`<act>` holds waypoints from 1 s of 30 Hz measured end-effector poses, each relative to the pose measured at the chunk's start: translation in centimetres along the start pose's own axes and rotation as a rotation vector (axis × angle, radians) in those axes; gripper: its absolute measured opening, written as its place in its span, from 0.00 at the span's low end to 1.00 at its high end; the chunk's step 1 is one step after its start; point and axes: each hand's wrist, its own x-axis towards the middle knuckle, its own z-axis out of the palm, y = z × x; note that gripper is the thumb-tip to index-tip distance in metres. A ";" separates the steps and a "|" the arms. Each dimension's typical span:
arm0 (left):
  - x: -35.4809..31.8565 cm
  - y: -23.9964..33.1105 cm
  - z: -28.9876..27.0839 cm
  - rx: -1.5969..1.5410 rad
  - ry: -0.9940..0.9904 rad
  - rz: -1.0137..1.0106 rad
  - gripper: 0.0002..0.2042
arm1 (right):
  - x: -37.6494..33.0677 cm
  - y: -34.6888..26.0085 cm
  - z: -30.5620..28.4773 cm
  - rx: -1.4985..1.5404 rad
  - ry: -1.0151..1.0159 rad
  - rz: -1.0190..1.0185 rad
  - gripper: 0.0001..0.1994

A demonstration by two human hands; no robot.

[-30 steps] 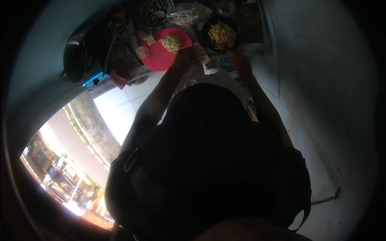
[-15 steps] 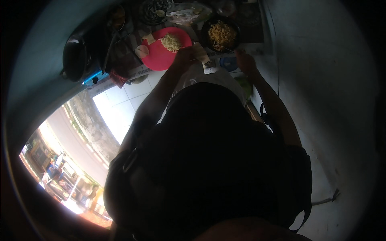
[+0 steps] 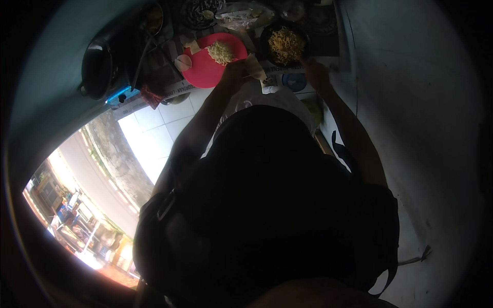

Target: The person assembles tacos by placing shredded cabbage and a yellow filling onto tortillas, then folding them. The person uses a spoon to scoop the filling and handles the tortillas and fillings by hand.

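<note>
My left hand (image 3: 235,73) is closed at the near edge of a pink-red plate (image 3: 203,74), and a thin beige piece (image 3: 254,67) sticks out from its fingers. A mound of pale shredded food (image 3: 220,52) lies on the plate. A small squarish beige piece (image 3: 193,47) and a round pale piece (image 3: 183,62) sit at its left rim. My right hand (image 3: 317,75) is closed beside the near right rim of a dark bowl (image 3: 267,53) of yellowish noodles (image 3: 286,45). What its fingers hold is too dark and small to make out.
At the left a dark pot (image 3: 96,69) stands over a blue-lit stove edge (image 3: 118,96). A clear plastic bag (image 3: 244,18) and a dark patterned plate (image 3: 197,14) lie behind the pink-red plate. A blue round container (image 3: 294,81) is below the bowl. A wall (image 3: 405,77) bounds the right.
My right hand has shifted slightly right, and the thin handle-like thing seen at its fingertips over the bowl no longer shows clearly. My left hand stays by the plate with the beige piece.
</note>
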 end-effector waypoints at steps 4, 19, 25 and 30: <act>-0.2 0.3 0.0 0.822 -0.124 0.400 0.16 | 0.0 -0.1 2.4 0.050 0.051 -0.015 0.30; 1.1 -0.8 -1.4 0.766 -0.080 0.405 0.14 | -2.7 0.9 0.2 0.017 -0.031 -0.060 0.29; 0.4 -0.6 -0.3 0.137 -0.051 0.146 0.12 | -3.5 1.5 0.7 0.010 0.034 -0.014 0.30; 0.4 -0.6 -0.2 0.418 -0.083 0.301 0.10 | -3.5 1.1 4.0 0.062 -0.219 0.160 0.29</act>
